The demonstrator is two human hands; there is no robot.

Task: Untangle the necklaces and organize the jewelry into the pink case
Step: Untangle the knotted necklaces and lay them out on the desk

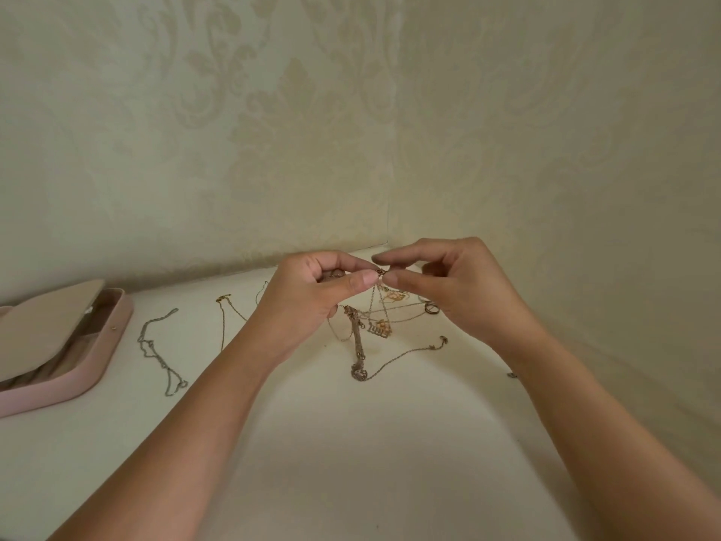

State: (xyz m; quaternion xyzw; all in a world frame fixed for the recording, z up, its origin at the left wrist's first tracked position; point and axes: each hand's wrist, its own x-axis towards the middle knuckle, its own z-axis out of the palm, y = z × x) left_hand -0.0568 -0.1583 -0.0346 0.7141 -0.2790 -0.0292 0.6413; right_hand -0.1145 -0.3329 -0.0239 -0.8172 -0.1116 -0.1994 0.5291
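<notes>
Person, two bare hands. Left hand (312, 294): slim fingers, short trimmed nails, left thumbnail (366, 277) pale with a plain natural finish. Right hand (460, 283): same slim build, right thumbnail (390, 281) short and plain too, knuckle creases showing on the bent fingers. Left forearm (218, 396): bare all the way to the frame edge, smooth, slender, widening toward the elbow end. Right forearm (585, 404): likewise bare, smooth and slender. Both wrists narrow and uncovered.
</notes>
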